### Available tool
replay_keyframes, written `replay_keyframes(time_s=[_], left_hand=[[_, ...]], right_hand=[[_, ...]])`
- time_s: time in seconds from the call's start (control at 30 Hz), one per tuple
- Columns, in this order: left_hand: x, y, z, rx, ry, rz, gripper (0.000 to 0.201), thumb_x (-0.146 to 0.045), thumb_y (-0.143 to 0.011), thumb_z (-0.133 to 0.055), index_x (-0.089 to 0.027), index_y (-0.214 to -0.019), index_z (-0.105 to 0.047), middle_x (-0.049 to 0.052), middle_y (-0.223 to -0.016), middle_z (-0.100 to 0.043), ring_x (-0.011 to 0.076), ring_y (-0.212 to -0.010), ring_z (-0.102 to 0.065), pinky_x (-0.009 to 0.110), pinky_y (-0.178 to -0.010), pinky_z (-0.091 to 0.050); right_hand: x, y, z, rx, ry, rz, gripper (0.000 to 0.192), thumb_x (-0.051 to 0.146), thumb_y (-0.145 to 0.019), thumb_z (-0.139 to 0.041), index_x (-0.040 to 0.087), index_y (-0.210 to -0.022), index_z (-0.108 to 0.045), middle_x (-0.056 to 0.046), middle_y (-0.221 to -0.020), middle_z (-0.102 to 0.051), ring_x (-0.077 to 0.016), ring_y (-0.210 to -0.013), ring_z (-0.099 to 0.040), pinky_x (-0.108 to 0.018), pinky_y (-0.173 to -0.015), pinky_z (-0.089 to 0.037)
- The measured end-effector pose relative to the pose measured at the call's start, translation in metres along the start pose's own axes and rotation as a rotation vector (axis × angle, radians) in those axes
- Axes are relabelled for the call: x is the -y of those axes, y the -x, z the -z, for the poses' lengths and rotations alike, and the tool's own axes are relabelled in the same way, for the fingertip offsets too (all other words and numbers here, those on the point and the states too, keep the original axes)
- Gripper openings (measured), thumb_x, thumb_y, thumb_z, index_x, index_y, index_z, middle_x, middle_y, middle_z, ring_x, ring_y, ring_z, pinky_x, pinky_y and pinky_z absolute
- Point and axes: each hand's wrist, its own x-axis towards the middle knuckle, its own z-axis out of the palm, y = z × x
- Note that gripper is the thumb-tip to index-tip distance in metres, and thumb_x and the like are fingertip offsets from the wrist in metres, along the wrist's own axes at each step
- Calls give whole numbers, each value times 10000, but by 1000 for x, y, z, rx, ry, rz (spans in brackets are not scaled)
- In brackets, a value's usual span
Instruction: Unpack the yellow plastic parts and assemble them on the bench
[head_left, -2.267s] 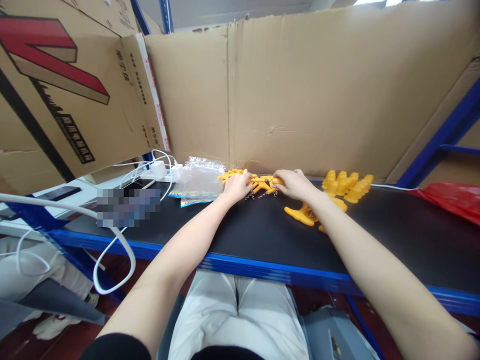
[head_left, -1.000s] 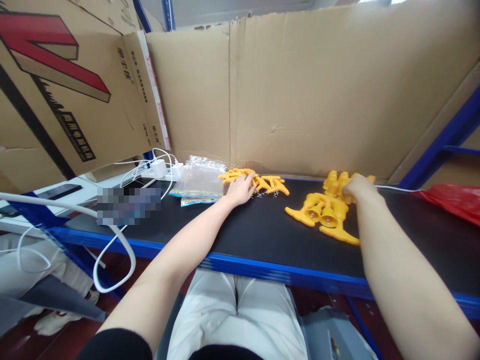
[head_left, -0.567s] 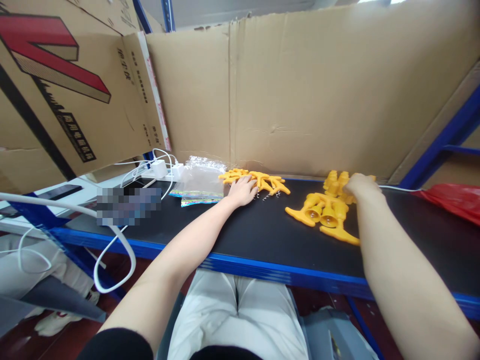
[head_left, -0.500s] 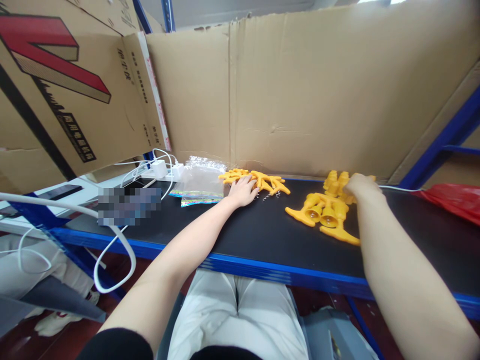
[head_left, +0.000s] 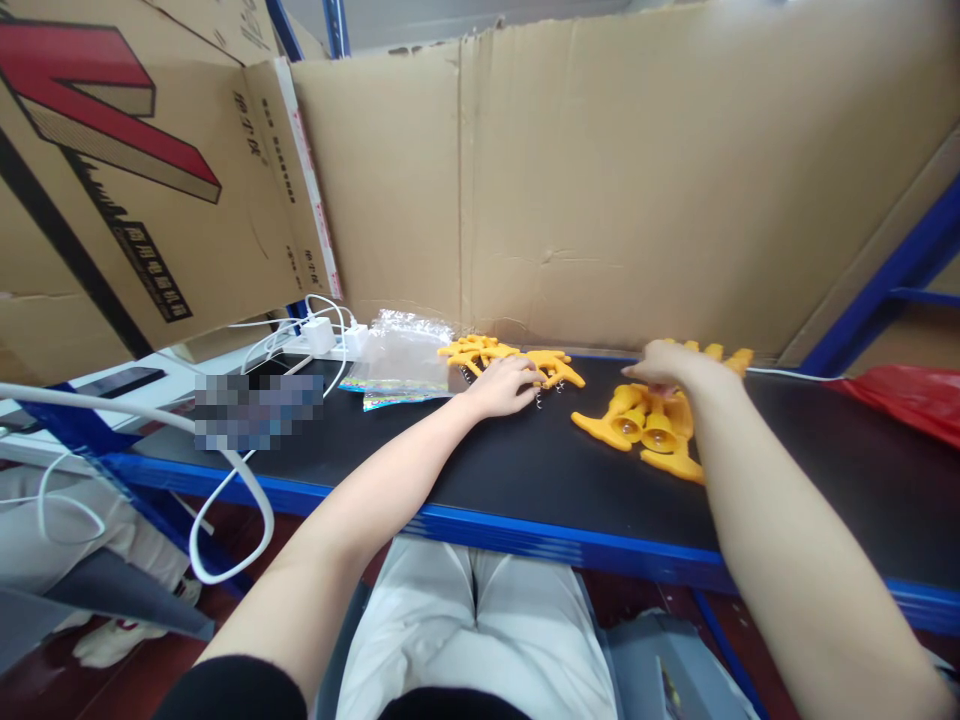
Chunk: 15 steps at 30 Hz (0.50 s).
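Black counter [head_left: 525, 480] lay under my arms. My left hand [head_left: 510, 385] pressed flat on orange toy feet [head_left: 480, 353]; my right hand [head_left: 664, 362] pinched a yellow toy piece [head_left: 654, 428].

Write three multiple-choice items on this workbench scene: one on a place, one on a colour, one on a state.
1. Where does the left hand rest?
A. on the flat yellow pieces near the cardboard wall
B. on the red bag
C. on the white charger

2. What colour is the bench edge?
A. green
B. blue
C. white

3. How is the right hand placed?
A. flat on bare mat
B. raised high above the bench
C. down over the yellow bell-shaped parts

Answers: 1 A, its fingers lie on that pile; 2 B, the front rail is blue; 3 C, its fingers reach down among them.
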Motion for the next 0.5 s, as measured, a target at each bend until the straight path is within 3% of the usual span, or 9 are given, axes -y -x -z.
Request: replay_keyframes(time_s=[0.07,0.13,0.3,0.5], left_hand=[[0,0,-2,50,1,-7,316,-321,-903,-458,-236,-1157,-626,58,-1233,-579,219,-1164,-506,384,-1004,-390],[1,1,-5,88,-8,2,352,-330,-899,-473,-237,-1217,-591,63,-1307,-539,229,-1222,-469,399,-1029,-371],[4,1,-8,120,-42,60,390,-342,-937,-397,-223,-1281,-538,79,-1384,-485,226,-1282,-426,411,-1068,-330],[4,1,-8,126,-64,83,407,-361,-953,-355,-217,-1297,-519,82,-1415,-456,231,-1306,-401,423,-1074,-321]], right_hand=[[8,2,-7,238,39,-36,301,298,-789,-676,101,-581,-585,-118,-514,-569,-230,-592,-619,-344,-574,-470],[13,3,-15,329,49,-7,334,354,-799,-662,125,-574,-570,-87,-507,-561,-200,-542,-595,-323,-532,-468],[15,-2,-29,315,9,32,319,399,-835,-584,158,-627,-565,-41,-496,-560,-137,-440,-532,-250,-413,-423],[19,-2,-27,205,-142,81,283,371,-778,-643,163,-613,-547,-57,-544,-602,-127,-419,-523,-239,-395,-378]])
